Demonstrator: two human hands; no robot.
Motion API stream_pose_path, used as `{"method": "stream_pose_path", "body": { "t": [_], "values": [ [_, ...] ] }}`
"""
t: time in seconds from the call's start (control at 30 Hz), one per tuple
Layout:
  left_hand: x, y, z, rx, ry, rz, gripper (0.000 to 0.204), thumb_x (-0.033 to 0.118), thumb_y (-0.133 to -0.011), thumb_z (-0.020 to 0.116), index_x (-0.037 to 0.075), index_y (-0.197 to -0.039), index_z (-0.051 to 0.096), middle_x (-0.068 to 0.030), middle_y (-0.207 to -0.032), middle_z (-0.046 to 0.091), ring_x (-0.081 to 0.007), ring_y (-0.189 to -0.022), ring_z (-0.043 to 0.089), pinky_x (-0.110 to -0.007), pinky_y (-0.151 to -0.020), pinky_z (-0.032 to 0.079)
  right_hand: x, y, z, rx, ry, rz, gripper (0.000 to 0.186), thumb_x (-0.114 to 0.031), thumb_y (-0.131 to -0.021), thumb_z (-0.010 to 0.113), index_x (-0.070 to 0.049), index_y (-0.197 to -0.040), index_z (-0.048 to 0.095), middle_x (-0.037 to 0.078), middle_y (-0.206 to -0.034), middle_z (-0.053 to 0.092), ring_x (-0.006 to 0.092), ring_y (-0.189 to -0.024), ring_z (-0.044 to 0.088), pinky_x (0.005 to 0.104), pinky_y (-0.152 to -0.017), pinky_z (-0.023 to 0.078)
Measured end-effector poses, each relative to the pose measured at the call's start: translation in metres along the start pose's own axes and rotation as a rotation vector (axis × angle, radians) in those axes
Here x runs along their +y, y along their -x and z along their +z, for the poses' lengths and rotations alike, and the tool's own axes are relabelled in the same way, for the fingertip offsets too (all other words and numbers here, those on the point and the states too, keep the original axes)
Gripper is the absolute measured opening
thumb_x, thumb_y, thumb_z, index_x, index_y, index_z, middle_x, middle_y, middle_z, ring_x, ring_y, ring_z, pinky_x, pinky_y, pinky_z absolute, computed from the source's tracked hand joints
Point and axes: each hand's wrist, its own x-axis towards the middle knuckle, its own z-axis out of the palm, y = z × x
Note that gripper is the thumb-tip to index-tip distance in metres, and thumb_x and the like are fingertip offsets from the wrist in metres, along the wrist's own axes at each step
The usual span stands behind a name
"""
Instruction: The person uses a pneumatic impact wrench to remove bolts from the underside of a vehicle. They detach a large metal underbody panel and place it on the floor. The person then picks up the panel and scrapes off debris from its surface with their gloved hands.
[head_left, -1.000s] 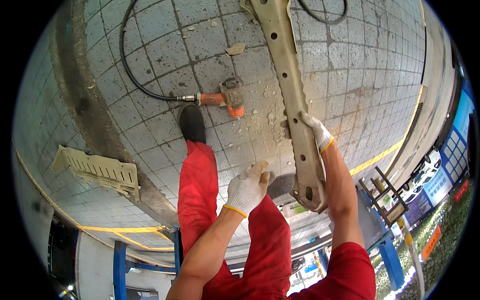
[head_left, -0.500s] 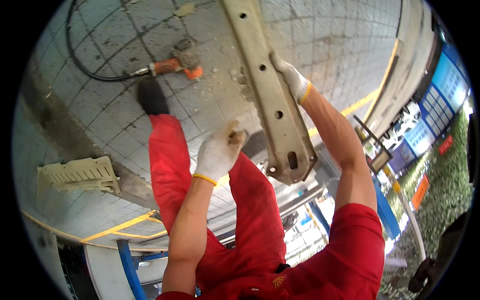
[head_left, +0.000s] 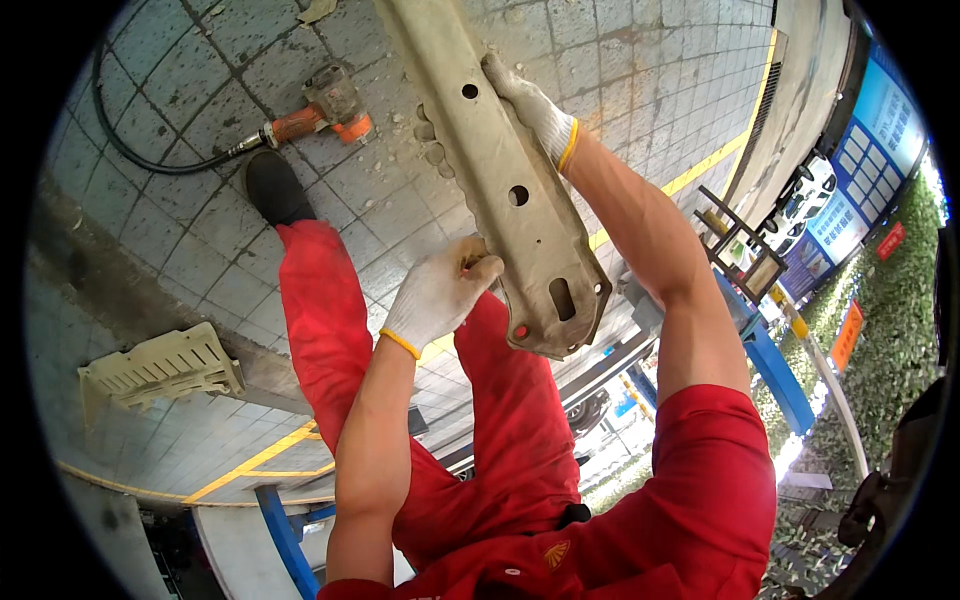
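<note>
A long beige metal beam (head_left: 510,190) with round holes and an oval slot slants across the middle, its near end above my knees. My right hand (head_left: 535,112), in a white knit glove, grips the beam's right edge toward its far part. My left hand (head_left: 440,290), in a matching glove stained brown at the fingertips, is closed in a pinch right at the beam's left edge. A small reddish spot shows between thumb and fingers; what it is I cannot make out.
An orange and grey air tool (head_left: 325,108) with a black hose (head_left: 130,155) lies on the tiled floor by my shoe (head_left: 275,188). A slotted beige panel (head_left: 165,365) lies at left. A dark metal frame (head_left: 750,255) and a blue post (head_left: 770,370) stand at right.
The beam has shifted left and slightly away from me in the view, with my right hand still on it. The gap between my left hand and the beam's edge has closed.
</note>
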Motion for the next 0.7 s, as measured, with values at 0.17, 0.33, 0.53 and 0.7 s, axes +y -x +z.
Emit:
{"method": "stream_pose_path", "body": {
  "t": [0.17,0.33,0.53,0.7],
  "values": [
    [-0.004,-0.001,0.0,0.12,-0.016,0.0,0.035,0.038,-0.097,0.069,0.003,-0.103,0.067,-0.0187,-0.09,0.072,-0.0337,-0.08,0.07,-0.043,-0.074,0.055,-0.007,0.009,0.012,0.494,1.002,-0.115,0.076,-0.058,-0.106,0.055,-0.001,-0.154,0.046,0.027,-0.142,0.062,0.0376,-0.121,0.069,0.0446,-0.104,0.057],
    [-0.004,-0.003,0.013,0.242,0.021,0.197,0.031,0.031,-0.096,0.074,0.003,-0.093,0.062,-0.0089,-0.073,0.062,-0.019,-0.066,0.059,-0.038,-0.064,0.051,0.021,0.008,0.08,0.889,1.692,0.09,0.149,-0.091,-0.073,0.064,0.011,-0.165,0.007,0.036,-0.141,0.06,0.0421,-0.13,0.064,0.0415,-0.108,0.052],
    [-0.004,-0.008,0.02,0.213,0.051,0.23,0.026,0.027,-0.101,0.071,0.002,-0.106,0.064,-0.0095,-0.086,0.07,-0.0181,-0.078,0.068,-0.034,-0.076,0.055,0.024,0.005,0.09,0.985,1.634,-0.045,0.135,-0.07,-0.074,0.076,0.007,-0.166,0.013,0.035,-0.134,0.064,0.0412,-0.123,0.068,0.0408,-0.106,0.053],
    [0.007,-0.016,0.03,-0.008,0.234,0.375,0.023,0.024,-0.104,0.068,0.002,-0.112,0.066,-0.0052,-0.103,0.072,-0.0122,-0.098,0.066,-0.031,-0.087,0.054,0.022,0.04,0.084,0.79,1.338,-0.374,0.099,-0.04,-0.078,0.082,-0.002,-0.16,0.041,0.023,-0.131,0.069,0.0283,-0.12,0.068,0.0372,-0.102,0.054]
  ]
}}
